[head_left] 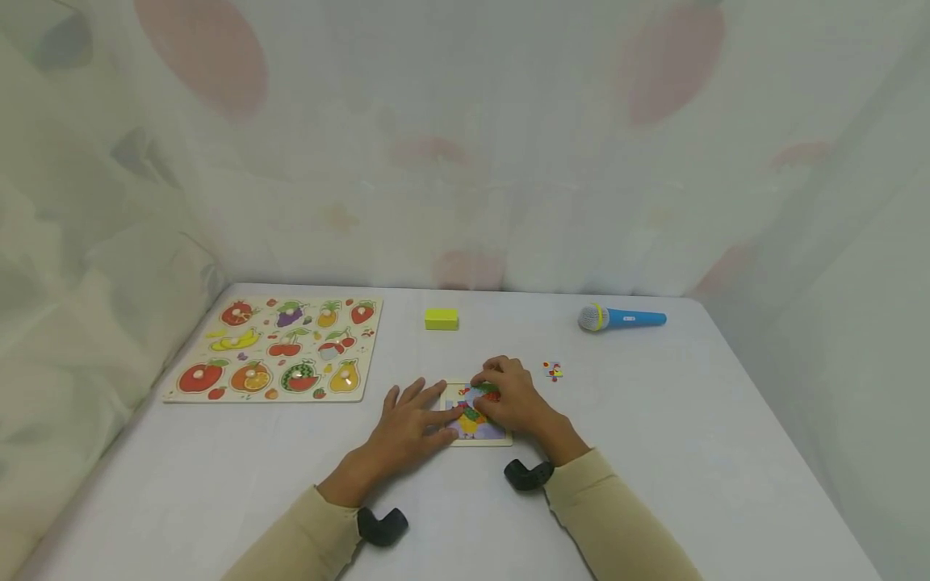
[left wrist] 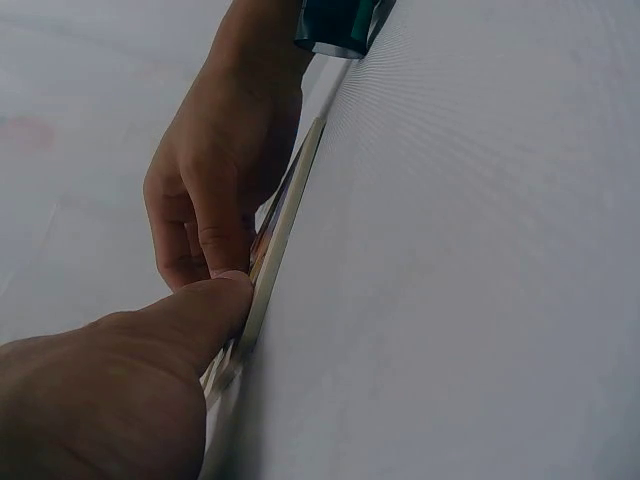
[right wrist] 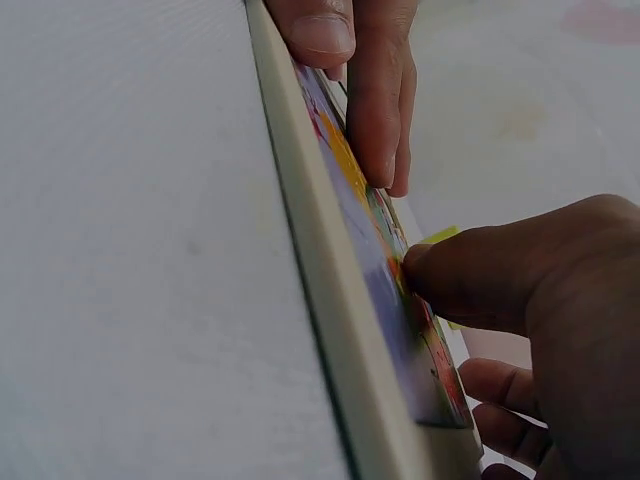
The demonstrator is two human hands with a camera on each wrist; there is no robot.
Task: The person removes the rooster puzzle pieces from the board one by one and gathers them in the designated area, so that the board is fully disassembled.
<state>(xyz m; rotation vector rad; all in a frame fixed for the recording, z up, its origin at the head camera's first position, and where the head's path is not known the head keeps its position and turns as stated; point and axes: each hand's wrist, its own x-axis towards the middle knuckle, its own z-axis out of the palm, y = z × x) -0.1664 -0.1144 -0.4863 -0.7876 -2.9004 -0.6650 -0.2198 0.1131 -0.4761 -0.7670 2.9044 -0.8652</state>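
Note:
A small jigsaw puzzle (head_left: 475, 432) in a pale wooden frame lies flat on the table, its colourful picture partly covered by both hands. My left hand (head_left: 410, 426) rests at its left side, fingers spread and fairly straight, with the thumb and forefinger reaching onto the picture. Over the upper right part my right hand (head_left: 512, 395) has bent fingers, its thumb and forefinger at a puzzle piece (head_left: 488, 392) with green and red on it. In the right wrist view the right thumb (right wrist: 465, 270) touches the picture surface. A loose puzzle piece (head_left: 554, 371) lies right of the frame.
A fruit peg board (head_left: 369, 355) lies at the left. Near the back stand a yellow-green block (head_left: 441, 319) and, further right, a blue toy microphone (head_left: 628, 319). Patterned cloth (head_left: 465, 202) hangs behind the white table (head_left: 654, 436) and along its sides.

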